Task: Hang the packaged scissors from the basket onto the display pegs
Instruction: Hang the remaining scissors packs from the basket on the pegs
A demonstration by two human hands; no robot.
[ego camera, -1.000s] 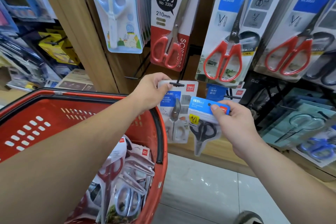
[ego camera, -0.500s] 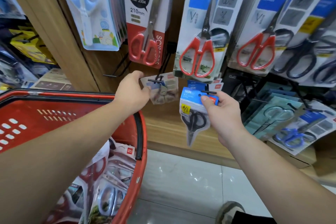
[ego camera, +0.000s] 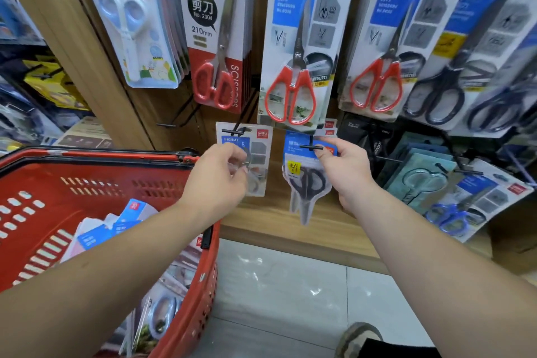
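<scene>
Right hand (ego camera: 345,171) pinches a blue-carded pack of black-handled scissors (ego camera: 308,186) at a black wire peg (ego camera: 311,147); left hand (ego camera: 220,180) is curled, probably gripping the hung grey-carded scissors pack (ego camera: 261,151).

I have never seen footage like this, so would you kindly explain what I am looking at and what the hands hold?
There is no machine here: a person wears one camera on the head, looking forward and down, so both arms are their own. The left hand pinches a small scissors pack hanging on a peg. The right hand pinches the blue top of a black scissors pack at the tip of the next peg. At lower left a red basket holds more packs. Larger scissors hang on the wall above.
</scene>
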